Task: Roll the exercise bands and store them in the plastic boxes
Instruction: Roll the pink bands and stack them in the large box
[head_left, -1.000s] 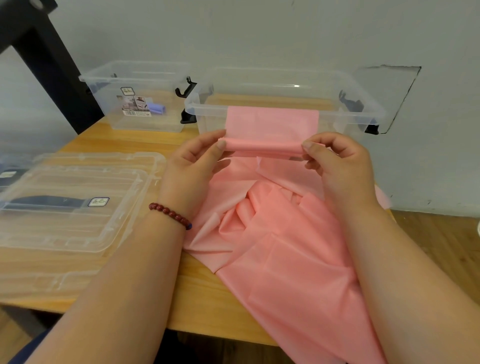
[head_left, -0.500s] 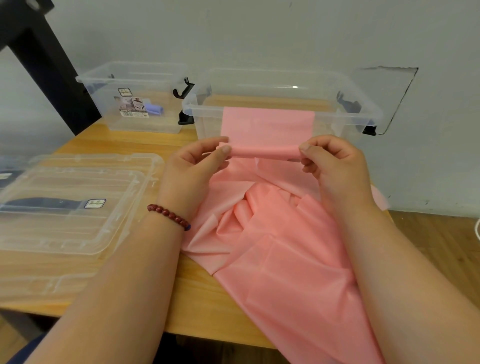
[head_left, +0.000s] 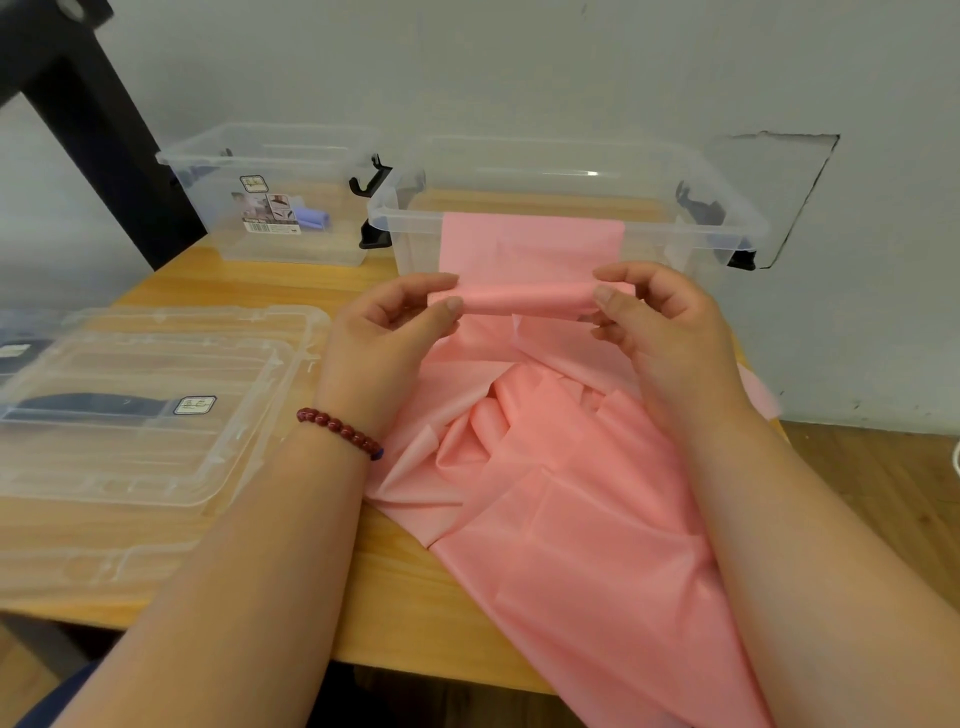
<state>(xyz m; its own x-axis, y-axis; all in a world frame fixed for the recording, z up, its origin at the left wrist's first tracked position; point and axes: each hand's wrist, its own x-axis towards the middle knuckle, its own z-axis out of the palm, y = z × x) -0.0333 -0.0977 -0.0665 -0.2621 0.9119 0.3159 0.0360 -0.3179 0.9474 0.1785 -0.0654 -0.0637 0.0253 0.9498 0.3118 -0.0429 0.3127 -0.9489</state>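
While both hands (head_left: 379, 332) (head_left: 660, 322) still pinch it, pink band (head_left: 519, 304) barely shifts.

Single head-worn view — faces forward and down across table (head_left: 400, 597), close in; wall (head_left: 519, 62) just behind.

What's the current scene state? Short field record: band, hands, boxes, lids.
pink band: partly rolled; loose length crumpled on the table and hanging over its near edge
rolled section: held up in front of the near box
left hand: pinches the rolled section's left end
right hand: pinches its right end
near box: clear, open
far box: clear, open, purple roll inside
lids: clear, overlapping, on the table's left side
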